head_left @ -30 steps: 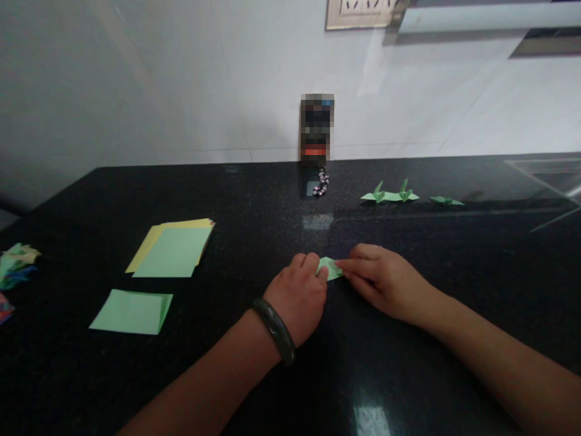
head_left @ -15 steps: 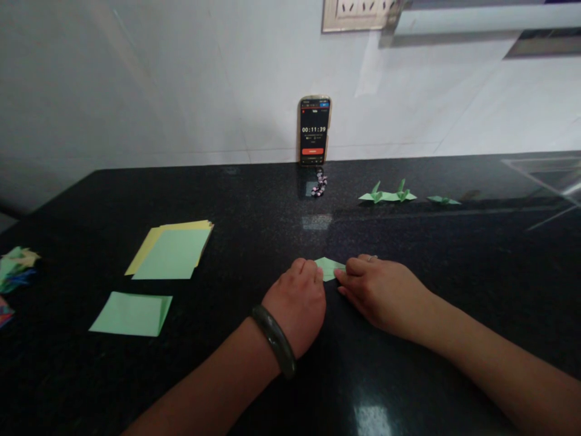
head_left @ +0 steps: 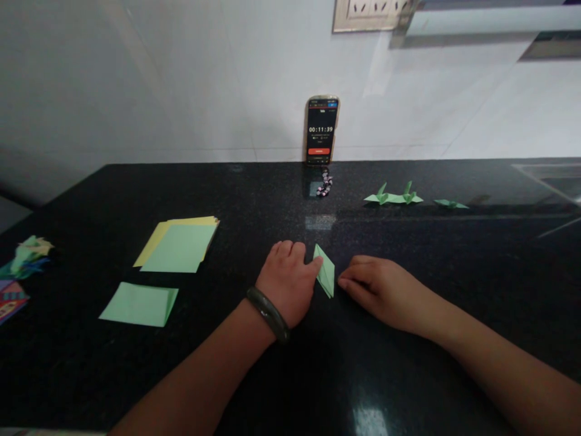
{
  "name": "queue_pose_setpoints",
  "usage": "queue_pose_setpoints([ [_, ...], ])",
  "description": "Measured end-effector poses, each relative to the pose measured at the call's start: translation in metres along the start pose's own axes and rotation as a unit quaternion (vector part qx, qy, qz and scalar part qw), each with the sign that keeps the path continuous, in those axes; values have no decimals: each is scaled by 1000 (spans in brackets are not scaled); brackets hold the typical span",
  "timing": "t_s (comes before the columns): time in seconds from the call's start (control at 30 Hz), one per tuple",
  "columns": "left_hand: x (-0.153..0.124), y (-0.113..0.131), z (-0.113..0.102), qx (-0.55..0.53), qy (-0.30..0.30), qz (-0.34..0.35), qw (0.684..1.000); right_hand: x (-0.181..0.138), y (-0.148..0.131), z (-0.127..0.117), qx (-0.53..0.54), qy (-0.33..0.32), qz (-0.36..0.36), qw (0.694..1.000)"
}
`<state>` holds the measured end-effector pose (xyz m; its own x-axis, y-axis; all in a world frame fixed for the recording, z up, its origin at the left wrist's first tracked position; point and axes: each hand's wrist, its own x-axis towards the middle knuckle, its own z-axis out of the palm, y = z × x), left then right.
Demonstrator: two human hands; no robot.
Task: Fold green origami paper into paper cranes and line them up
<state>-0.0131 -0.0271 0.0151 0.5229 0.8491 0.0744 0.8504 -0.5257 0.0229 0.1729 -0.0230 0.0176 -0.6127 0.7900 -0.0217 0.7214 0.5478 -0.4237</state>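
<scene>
A light green folded paper (head_left: 325, 274), diamond-shaped and standing nearly lengthwise away from me, lies on the black counter. My left hand (head_left: 287, 281), with a dark bangle at its wrist, rests to the left of it. Its thumb presses on the paper's upper left part while the other fingers curl down on the counter. Just right of the paper is my right hand (head_left: 379, 290), fingers curled and thumb against the forefinger. A small gap shows between those fingertips and the paper, and I see nothing in them.
On the left lie a stack of green and yellow paper sheets (head_left: 179, 247), a folded green sheet (head_left: 136, 304) and a colourful paper pile (head_left: 29, 257). A phone (head_left: 322, 130) showing a timer leans on the wall. Folded green paper cranes (head_left: 394, 197) and another green piece (head_left: 451, 204) sit back right.
The folded paper has turned from lying crosswise to pointing away from me. My right fingers have come off it, and my left thumb now presses on it. The view has shifted slightly.
</scene>
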Motion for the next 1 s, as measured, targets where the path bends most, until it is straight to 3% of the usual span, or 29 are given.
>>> queue_pose_setpoints([
  [0.1, 3, -4, 8, -30, 3, 8, 1000, -3, -1, -2, 48, -37, -54, 997],
  [0.27, 10, -11, 19, -112, 14, 44, 993, 0, 14, -1, 14, 35, -63, 997],
  [0.43, 13, -12, 15, -184, 51, 28, 981, 3, 23, 0, 25, 15, -110, 994],
  [0.7, 10, 1, 10, -146, 12, 21, 989, 8, 22, 7, 2, 20, -116, 993],
  [1.0, 12, -6, 15, -155, 7, 55, 986, 10, 26, 0, 31, 15, -145, 989],
])
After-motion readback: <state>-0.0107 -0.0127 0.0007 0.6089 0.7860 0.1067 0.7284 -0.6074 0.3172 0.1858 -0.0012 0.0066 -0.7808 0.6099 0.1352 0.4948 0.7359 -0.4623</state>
